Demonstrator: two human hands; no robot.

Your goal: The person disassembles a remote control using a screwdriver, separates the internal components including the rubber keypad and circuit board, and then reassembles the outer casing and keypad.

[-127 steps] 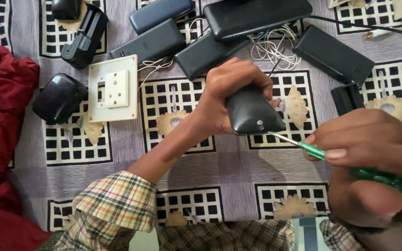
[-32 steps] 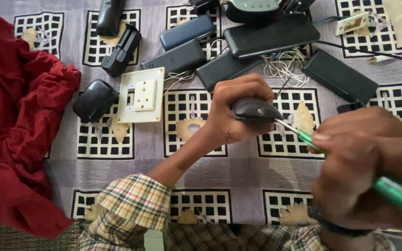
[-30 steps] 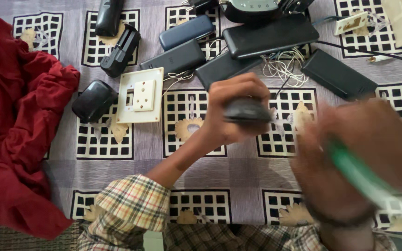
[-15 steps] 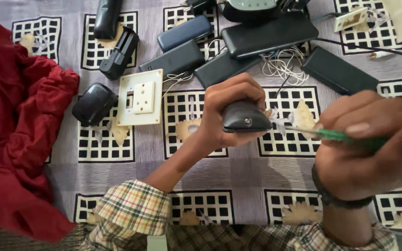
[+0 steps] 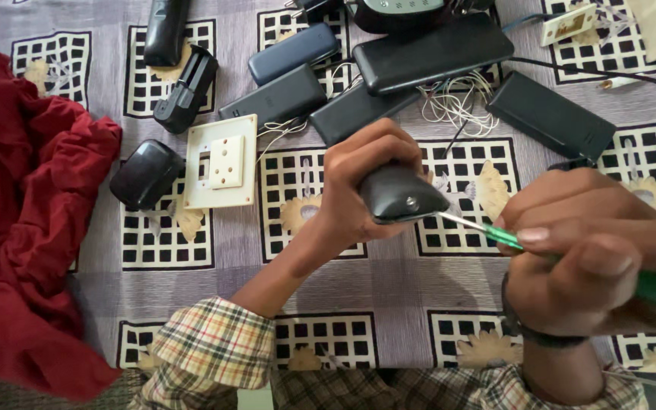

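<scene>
Nearest to me, my right hand point(image 5: 586, 258) is wrapped tight around the green handle of a screwdriver point(image 5: 495, 231), fingers curled shut on it, with the thin metal shaft reaching left. Its tip meets a small round spot, most likely a screw, on the end of the rounded black adapter point(image 5: 400, 193) that my left hand point(image 5: 362, 182) grips from above, fingers closed over its top and lifting it clear of the table point(image 5: 434, 288). My checked sleeve point(image 5: 214, 349) shows at the bottom edge.

As I judge it, the work is early: the tip sits at the screw, the black shell looks whole and shut, and I see no loose screw or opened half anywhere near. Backing the screw out and parting the case would be left.

Farther out on the patterned cloth lie a cream switch plate point(image 5: 220, 161) and another rounded black adapter body point(image 5: 146, 175) just beside it. A red cloth point(image 5: 32, 228) is heaped at the left. Beyond, several flat dark power banks point(image 5: 434, 53), a black box point(image 5: 552, 118), and a tangle of thin white wires point(image 5: 457, 99) lie near each other
</scene>
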